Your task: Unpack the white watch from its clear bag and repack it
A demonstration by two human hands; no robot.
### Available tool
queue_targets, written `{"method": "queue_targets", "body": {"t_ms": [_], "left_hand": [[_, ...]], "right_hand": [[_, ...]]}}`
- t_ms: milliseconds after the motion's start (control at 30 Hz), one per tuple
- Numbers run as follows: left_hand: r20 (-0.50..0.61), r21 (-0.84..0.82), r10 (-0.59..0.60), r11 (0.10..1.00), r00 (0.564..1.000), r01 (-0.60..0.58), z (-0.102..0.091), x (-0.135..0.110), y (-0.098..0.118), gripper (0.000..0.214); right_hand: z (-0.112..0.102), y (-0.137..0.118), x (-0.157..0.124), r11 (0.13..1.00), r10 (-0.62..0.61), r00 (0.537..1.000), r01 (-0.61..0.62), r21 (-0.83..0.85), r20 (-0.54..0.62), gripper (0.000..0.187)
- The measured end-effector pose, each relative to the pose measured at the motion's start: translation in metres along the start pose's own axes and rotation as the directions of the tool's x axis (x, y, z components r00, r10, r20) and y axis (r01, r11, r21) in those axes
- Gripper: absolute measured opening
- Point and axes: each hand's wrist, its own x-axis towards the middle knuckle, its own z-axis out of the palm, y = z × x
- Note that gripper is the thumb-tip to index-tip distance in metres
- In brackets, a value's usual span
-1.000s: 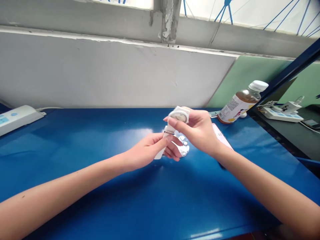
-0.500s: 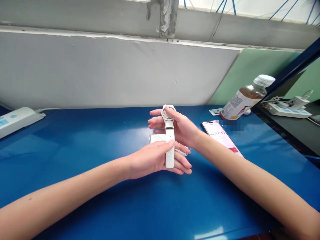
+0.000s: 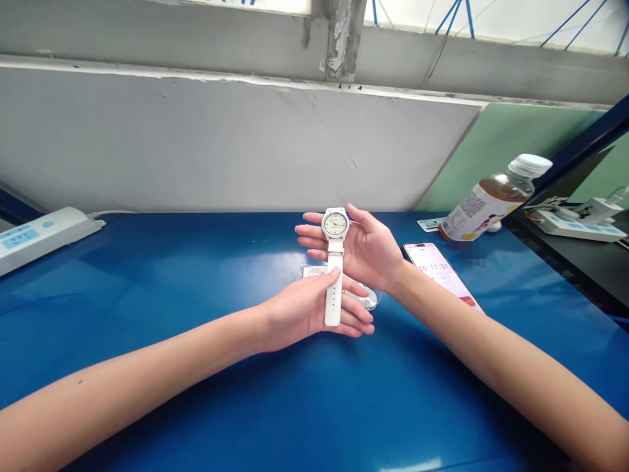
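Note:
A white wristwatch (image 3: 335, 225) with a pale round dial is stretched lengthwise, dial end away from me. My left hand (image 3: 307, 308) pinches the lower part of its white strap between the thumb, which lies on top, and the fingers underneath. Behind the watch head, my right hand (image 3: 361, 252) is spread palm up, its fingers stretched out under the dial and its thumb raised clear of it. Partly hidden below the hands lies a white round item (image 3: 367, 298) with a beaded-looking edge, in what seems to be clear wrapping, beside a white printed label (image 3: 314, 270).
The blue table (image 3: 196, 406) runs up to a white wall. On the right lie a phone (image 3: 442, 275) showing a timer, a tilted drink bottle (image 3: 491, 200) and a small card (image 3: 430, 225). Power strips stand at the left (image 3: 44, 237) and far right (image 3: 580, 224).
My right thumb has lifted off the watch dial, and the dial now faces me uncovered. My left hand keeps its pinch on the strap. The view has shifted slightly.

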Motion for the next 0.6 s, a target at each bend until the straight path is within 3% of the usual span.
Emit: {"method": "queue_targets", "body": {"t_ms": [333, 500, 600], "left_hand": [[-0.031, 0.037, 0.006, 0.999, 0.999, -0.005, 0.0017, -0.0014, 0.0043, 0.042], [-0.171, 0.060, 0.142, 0.989, 0.975, -0.133, 0.0007, -0.0012, 0.0075, 0.030], [-0.156, 0.055, 0.188, 0.982, 0.970, -0.182, 0.0003, -0.0023, 0.0084, 0.031]], "right_hand": [[0.0018, -0.0050, -0.0026, 0.999, 0.025, 0.998, -0.026, -0.018, -0.056, 0.040], [-0.0012, -0.0068, -0.0022, 0.968, -0.198, 0.968, 0.168, -0.186, -0.157, 0.027], [-0.0014, -0.0051, -0.0011, 0.933, -0.316, 0.922, 0.258, -0.250, -0.226, 0.028]]}}
